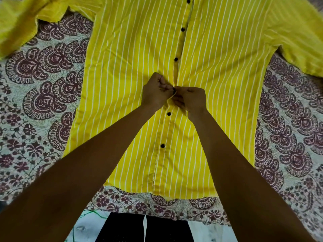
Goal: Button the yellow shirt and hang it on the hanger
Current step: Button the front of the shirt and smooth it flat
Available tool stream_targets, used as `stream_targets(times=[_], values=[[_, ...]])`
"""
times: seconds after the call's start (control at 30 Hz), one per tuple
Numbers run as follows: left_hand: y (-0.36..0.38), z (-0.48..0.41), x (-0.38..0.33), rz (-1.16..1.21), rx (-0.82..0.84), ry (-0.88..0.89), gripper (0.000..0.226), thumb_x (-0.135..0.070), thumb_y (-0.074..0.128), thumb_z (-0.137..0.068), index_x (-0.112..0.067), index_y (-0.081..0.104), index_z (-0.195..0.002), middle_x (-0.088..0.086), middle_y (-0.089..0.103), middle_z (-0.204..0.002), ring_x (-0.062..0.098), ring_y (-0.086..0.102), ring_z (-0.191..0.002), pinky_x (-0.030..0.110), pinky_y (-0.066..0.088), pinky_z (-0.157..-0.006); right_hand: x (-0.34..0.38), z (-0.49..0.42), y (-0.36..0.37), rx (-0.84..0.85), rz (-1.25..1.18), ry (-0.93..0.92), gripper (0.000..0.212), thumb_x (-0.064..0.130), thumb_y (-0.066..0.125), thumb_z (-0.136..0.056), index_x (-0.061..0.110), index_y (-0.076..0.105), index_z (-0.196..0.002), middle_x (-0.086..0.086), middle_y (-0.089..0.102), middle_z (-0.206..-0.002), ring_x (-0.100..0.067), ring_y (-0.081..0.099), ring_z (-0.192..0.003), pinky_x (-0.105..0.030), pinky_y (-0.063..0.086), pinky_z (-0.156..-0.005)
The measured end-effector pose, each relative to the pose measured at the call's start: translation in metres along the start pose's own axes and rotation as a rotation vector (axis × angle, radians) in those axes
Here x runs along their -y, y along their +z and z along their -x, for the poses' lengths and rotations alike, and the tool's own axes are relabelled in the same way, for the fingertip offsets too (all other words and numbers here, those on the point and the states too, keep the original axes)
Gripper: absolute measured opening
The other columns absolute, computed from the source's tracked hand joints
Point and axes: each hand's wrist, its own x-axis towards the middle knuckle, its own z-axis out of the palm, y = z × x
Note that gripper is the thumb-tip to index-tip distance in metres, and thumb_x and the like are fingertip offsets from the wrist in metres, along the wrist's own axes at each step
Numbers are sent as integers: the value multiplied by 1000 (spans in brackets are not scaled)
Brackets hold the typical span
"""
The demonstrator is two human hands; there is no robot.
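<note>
The yellow shirt with thin white stripes lies flat, front up, hem toward me and collar end out of frame at the top. Black buttons run down its placket; two of them sit below my hands and several above, one of these buttons just past my knuckles. My left hand and my right hand meet at the placket mid-shirt, fingers pinched on the fabric edges around a button that shows only partly between my fingertips. No hanger is in view.
The shirt rests on a bedspread printed with maroon paisley and flowers. Both sleeves spread toward the upper corners. The bed's near edge runs below the hem, with my dark trousers and a pale floor beneath.
</note>
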Motion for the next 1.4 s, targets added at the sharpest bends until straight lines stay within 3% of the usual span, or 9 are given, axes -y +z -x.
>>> stream_targets(times=[0.13,0.27,0.4,0.5,0.63,0.8,0.97,1.2,1.4], values=[[3,2,-3,-68,-9,77,32,-12,64,-64,-25,35,-70,-1,58,-64,17,61,-67,32,48,-64,6,2,-2,17,-22,31,25,20,75,-77,2,63,-64,-11,61,-55,-15,56,-45,-21,45,-45],[4,0,3,-55,-56,54,41,5,64,-74,-24,36,-69,-7,58,-66,-4,60,-63,32,51,-73,6,2,-4,54,-152,79,22,3,64,-84,5,60,-62,0,60,-44,-11,55,-39,-20,46,-44],[4,-2,5,-21,-81,-12,40,4,66,-75,-23,37,-69,0,61,-71,21,64,-75,43,53,-79,3,4,-10,140,-219,80,27,0,53,-91,8,55,-65,-2,55,-51,-11,54,-49,-20,48,-51],[6,-1,2,-18,-79,-34,39,3,66,-76,-23,37,-70,0,62,-72,23,65,-78,46,54,-81,1,3,-11,154,-163,36,30,0,49,-93,9,53,-65,-8,48,-62,-14,50,-55,-20,47,-54],[4,2,-2,-84,-97,-9,41,1,66,-77,-25,34,-69,-5,61,-69,10,64,-74,37,53,-78,-6,1,-8,131,-126,-17,33,-2,47,-93,10,53,-64,-4,49,-57,-12,48,-52,-24,45,-56],[4,1,-1,-114,-137,-24,44,-3,67,-75,-27,30,-70,14,69,-81,23,67,-83,45,54,-78,-16,-2,-2,43,-83,-149,32,-8,48,-90,12,56,-66,10,53,-43,-4,47,-38,-19,39,-43],[4,1,4,-93,-133,-42,38,-13,64,-67,-27,29,-69,21,68,-82,29,68,-81,54,53,-75,-18,-3,0,-36,66,-218,29,-5,54,-88,17,59,-70,-3,57,-60,-6,54,-45,-24,42,-49],[6,1,2,-143,-167,-40,45,-4,68,-73,-25,28,-68,3,66,-74,20,67,-79,42,54,-78,-21,-5,0,-67,228,-279,14,2,57,-85,0,70,-89,-20,70,-90,-31,68,-83,-40,54,-74],[1,0,5,-154,-122,29,45,-1,69,-74,-24,30,-67,-9,61,-69,12,65,-75,42,55,-78,-11,-7,-7,36,180,-207,16,5,55,-89,-2,69,-87,-15,67,-71,-24,66,-65,-34,52,-63]])
